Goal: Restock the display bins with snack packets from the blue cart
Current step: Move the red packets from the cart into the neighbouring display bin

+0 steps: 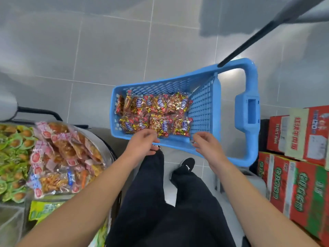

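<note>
A blue cart [246,107] stands on the grey tiled floor ahead of me, its basket holding several clear snack packets [154,113] with red and yellow print. My left hand [142,144] hovers at the basket's near rim, fingers curled and apart, holding nothing. My right hand [206,144] reaches over the same rim farther right, fingers spread, empty. At the left, a display bin [105,150] is heaped with pink-labelled snack packets [62,157]. Beside it lies a pile of green-wrapped snacks [12,157].
Red and green cardboard boxes [293,184] are stacked at the right, close to the cart handle. A black bar [252,38] slants above the cart. My legs and a black shoe [186,165] are below the hands. Open floor lies beyond the cart.
</note>
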A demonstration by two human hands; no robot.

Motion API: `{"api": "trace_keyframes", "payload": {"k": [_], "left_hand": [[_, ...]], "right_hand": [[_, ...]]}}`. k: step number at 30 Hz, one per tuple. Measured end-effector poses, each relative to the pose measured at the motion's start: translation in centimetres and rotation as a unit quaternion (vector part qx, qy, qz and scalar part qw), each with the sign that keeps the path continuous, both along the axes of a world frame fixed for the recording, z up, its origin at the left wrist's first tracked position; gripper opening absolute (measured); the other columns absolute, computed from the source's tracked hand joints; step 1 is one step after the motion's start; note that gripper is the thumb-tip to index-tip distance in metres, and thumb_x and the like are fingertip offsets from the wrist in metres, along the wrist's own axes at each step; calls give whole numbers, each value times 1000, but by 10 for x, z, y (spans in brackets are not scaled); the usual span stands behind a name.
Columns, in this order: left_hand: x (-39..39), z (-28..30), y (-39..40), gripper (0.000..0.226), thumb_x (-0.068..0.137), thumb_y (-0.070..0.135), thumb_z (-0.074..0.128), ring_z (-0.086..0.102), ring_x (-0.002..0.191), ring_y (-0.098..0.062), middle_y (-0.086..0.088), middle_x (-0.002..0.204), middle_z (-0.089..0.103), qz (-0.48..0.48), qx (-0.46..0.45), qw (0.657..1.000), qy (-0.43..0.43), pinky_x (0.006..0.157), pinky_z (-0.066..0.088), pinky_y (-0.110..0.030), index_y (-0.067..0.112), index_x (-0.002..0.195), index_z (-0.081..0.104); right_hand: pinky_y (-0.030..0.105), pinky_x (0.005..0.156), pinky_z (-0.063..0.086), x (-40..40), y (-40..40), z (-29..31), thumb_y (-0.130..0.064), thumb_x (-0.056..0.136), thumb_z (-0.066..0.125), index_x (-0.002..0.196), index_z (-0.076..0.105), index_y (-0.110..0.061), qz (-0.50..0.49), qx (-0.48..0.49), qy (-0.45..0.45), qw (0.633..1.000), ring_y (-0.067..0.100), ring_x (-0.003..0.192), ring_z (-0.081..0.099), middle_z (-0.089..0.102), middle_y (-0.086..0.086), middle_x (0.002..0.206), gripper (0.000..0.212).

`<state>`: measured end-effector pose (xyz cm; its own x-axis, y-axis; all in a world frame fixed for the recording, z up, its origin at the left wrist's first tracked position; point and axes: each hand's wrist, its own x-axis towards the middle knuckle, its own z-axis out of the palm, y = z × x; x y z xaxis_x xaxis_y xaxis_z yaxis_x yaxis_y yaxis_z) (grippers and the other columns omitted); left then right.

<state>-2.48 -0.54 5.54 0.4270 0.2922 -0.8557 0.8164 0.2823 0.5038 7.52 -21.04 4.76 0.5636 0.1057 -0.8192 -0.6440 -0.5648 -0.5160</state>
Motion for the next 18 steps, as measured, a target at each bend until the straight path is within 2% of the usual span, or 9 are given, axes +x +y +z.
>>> {"api": "trace_keyframes", "payload": {"k": [4,7,9,12,14,16,18], "left_hand": [[16,-36,25,9,102,31,54,70,77,-16,-2,102,73,-26,-13,1000,11,71,59,-29,29,104,63],[26,-67,37,10,102,28,55,69,74,-14,-3,101,74,-26,-15,999,13,72,60,-31,31,100,64],[31,-88,43,12,102,26,55,70,75,-16,-3,100,75,-22,-17,999,17,78,61,-36,32,98,64],[35,-120,48,12,102,23,56,70,73,-16,-3,98,75,0,-20,1000,23,77,62,-37,31,101,65],[36,-139,49,12,102,24,56,71,74,-18,-1,99,75,13,-20,999,26,77,63,-36,30,107,65],[35,-155,49,12,103,26,55,73,81,-21,2,100,74,8,-19,999,25,77,63,-36,33,109,63],[33,-165,49,12,104,28,53,73,86,-23,3,101,74,7,-22,999,25,77,62,-36,35,108,62]], "right_hand": [[34,87,49,19,23,-46,-45,83,63,119,60,-23,-2,-55,2,998,11,96,61,65,-8,113,42],[32,83,41,35,33,-89,-46,86,64,128,54,-20,-4,-88,20,996,15,99,53,57,-7,118,50],[32,86,36,45,39,-121,-45,90,63,139,45,-19,10,-113,41,993,18,106,49,51,-4,125,58],[35,94,35,56,49,-166,-48,91,62,152,26,-16,48,-152,91,983,29,130,44,43,5,145,78],[31,100,34,57,57,-193,-41,90,68,152,21,-10,48,-167,96,980,30,136,40,39,8,150,84],[30,107,36,53,66,-218,-33,87,73,150,21,-4,79,-175,76,978,30,134,43,41,11,148,87],[33,100,42,45,72,-232,-30,86,74,149,23,-3,132,-215,39,967,31,127,51,48,13,142,85]]}}
